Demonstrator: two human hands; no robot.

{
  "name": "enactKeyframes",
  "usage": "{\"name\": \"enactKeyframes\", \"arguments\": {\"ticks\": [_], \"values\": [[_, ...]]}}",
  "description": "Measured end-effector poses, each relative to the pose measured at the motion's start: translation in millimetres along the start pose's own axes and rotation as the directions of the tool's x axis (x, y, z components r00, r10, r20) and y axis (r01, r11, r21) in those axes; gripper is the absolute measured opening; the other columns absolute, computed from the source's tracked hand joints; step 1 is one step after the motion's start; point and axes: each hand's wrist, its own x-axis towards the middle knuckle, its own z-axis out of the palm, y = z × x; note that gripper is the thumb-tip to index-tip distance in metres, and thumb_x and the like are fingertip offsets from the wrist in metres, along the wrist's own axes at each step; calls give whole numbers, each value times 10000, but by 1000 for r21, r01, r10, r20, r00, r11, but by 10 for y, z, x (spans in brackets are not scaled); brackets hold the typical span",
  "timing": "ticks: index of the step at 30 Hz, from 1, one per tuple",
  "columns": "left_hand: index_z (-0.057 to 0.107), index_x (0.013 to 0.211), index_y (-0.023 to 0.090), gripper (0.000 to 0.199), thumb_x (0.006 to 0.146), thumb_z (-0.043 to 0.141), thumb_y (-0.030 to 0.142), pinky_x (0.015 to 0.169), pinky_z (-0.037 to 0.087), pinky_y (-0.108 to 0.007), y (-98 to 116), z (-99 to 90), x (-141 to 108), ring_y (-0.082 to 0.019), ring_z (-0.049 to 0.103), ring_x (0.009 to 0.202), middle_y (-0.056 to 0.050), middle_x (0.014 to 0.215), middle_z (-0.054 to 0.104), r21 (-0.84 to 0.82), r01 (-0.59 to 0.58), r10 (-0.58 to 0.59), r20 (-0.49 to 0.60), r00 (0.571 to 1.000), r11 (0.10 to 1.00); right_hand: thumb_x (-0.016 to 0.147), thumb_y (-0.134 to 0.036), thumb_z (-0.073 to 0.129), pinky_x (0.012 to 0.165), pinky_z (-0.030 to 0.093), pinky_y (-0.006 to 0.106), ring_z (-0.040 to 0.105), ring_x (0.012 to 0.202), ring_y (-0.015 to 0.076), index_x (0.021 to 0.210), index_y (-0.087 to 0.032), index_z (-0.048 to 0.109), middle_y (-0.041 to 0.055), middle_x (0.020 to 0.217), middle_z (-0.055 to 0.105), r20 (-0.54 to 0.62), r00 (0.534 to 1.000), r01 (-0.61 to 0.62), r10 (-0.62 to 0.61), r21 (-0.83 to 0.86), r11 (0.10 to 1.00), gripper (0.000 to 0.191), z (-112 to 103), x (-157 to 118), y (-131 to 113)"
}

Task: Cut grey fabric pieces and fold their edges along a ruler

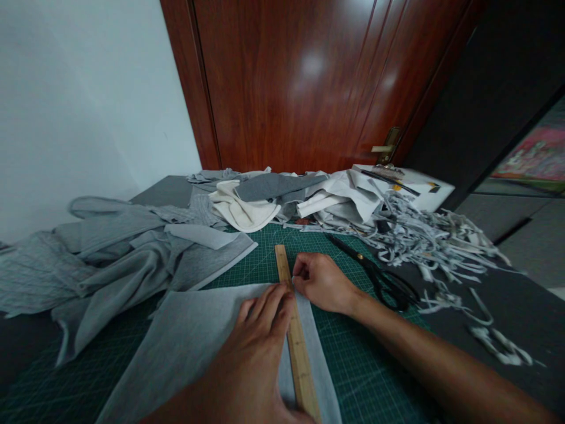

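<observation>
My left hand [258, 347] lies over a wooden ruler [301, 359], its fingers stretched forward and pressing the ruler onto a light grey piece of fabric [189, 335]. Just right of the ruler, at the fabric's far edge, my right hand [324, 284] is closed in a pinch. What sits between its fingertips is too small and hidden to make out. The fabric is flat on a green cutting mat [362, 359] with a printed grid. Black-handled scissors [375, 271] rest on the mat to the right of my right hand, blades pointing away.
Crumpled grey garments [128, 253] cover the left side. Fabric scraps with a cream piece [242, 206] lie along the back. A tangle of thin cut strips [428, 235] spreads on the right, near a white box [432, 188]. Behind the table stands a reddish wooden door [300, 88].
</observation>
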Motion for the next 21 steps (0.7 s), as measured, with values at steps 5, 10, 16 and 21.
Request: {"name": "enactKeyframes", "arguments": {"ticks": [5,10,16,21], "values": [[371,1619,168,863,884,641,532,1155,370,-526,7,-29,1,-405,395,1510,-191,1656,410,1,-10,10,30,999,1000,738,3,662,523,385,221,579,564,126,686,-197,623,-51,611,624,43,999,28,-29,38,999,211,-30,-15,20],[294,1660,222,912,867,655,492,1149,375,-546,39,-79,-8,-421,397,1506,-176,1656,416,-31,-3,3,17,1000,1000,794,-9,637,524,388,224,569,559,126,733,-200,610,-47,622,620,-41,999,8,-6,49,999,203,-48,-44,66],[239,1678,240,979,834,680,470,1178,338,-580,54,-81,-16,-429,382,1515,-167,1662,410,-32,19,-18,25,1000,999,783,-7,646,529,388,226,574,561,125,717,-199,615,-44,624,632,-38,999,16,-15,38,999,205,10,-47,60],[332,1647,186,904,855,660,475,1192,330,-560,5,-32,-4,-422,368,1526,-179,1672,395,0,16,-16,56,998,1000,764,8,634,526,370,235,555,554,126,709,-193,616,-36,625,632,-37,999,15,-15,8,1000,210,38,-45,-4]]}}
